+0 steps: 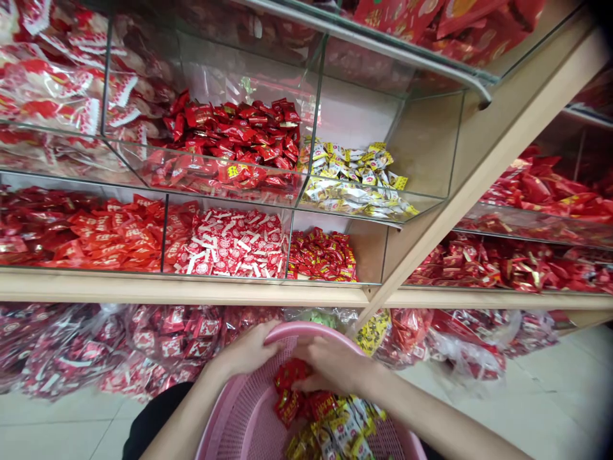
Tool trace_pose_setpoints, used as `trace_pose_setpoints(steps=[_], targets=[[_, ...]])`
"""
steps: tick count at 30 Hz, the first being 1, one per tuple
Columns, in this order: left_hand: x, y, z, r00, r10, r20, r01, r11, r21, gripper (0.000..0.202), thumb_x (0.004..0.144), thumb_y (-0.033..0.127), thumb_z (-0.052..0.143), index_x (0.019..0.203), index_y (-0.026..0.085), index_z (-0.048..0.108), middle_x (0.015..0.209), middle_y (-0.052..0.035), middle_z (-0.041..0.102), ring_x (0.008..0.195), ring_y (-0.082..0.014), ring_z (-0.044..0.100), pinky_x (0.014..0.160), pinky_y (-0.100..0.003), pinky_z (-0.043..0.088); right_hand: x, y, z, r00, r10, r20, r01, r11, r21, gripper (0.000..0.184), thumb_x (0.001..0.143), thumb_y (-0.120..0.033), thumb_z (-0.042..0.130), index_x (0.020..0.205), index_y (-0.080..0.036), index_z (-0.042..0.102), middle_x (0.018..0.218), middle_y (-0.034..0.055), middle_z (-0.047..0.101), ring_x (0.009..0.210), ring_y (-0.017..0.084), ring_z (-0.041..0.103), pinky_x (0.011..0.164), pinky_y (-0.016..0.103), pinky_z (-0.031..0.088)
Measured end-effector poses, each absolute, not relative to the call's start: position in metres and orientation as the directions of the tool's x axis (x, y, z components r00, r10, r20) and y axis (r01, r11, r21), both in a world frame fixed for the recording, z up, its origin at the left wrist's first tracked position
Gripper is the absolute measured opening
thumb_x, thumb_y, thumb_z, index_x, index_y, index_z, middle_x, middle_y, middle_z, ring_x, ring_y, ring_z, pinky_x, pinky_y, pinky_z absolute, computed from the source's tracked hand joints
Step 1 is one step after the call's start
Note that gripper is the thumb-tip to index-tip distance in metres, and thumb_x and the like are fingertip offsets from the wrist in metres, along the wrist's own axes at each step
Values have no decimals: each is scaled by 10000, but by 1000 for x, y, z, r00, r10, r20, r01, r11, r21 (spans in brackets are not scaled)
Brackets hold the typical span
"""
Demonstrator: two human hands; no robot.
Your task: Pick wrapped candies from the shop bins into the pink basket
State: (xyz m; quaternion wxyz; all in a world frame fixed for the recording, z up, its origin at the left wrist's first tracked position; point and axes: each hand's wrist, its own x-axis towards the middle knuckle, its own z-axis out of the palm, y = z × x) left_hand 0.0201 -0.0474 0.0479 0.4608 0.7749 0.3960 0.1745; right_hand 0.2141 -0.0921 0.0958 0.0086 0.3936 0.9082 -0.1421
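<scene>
A pink plastic basket (230, 415) with mesh walls is at the bottom centre, close to my body. My left hand (251, 348) grips its far left rim, thumb on the inner side. Inside the basket, my right hand (332, 364) curls over red-wrapped candies (287, 402), which show between the thumb and fingers. Some of its fingertips are hidden. Yellow-and-white wrapped candies (345, 428) lie lower in the basket, beneath my right wrist.
Ahead stand wooden shelves with clear bins, holding red candies (239, 134), yellow-and-white candies (359, 172) and small dark-red candies (323, 255). A slanted wooden post (479, 172) divides them. Filled plastic bags (172, 338) sit under the bottom shelf board (191, 287), on the tiled floor (62, 421).
</scene>
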Motion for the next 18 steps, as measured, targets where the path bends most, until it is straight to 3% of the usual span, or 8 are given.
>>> trace_pose_setpoints(steps=[3,6,18], targets=[[18,-48,48,611,782,-118,481,-248,841,416,795,356,493,1171,186,544,1096,-49,643,945,-212,584,869,-304,425,205,-86,58,-703,685,-188,703,710,-40,381,760,-460,623,977,-146,623,958,80,648,845,215,610,698,300,471],[16,-48,46,605,784,-139,501,-239,831,422,797,378,497,1171,187,542,1094,-51,639,939,-216,585,873,-316,424,198,-81,41,-719,677,-157,678,733,59,490,751,-498,619,1082,-139,578,1049,94,624,850,218,613,685,310,487],[17,-47,46,597,792,-127,505,-248,827,393,792,407,500,1106,181,567,1027,-58,649,973,-225,580,903,-307,409,185,-82,19,-733,669,-126,670,741,34,467,753,-485,626,1099,-174,584,1112,80,607,982,221,559,799,328,467]])
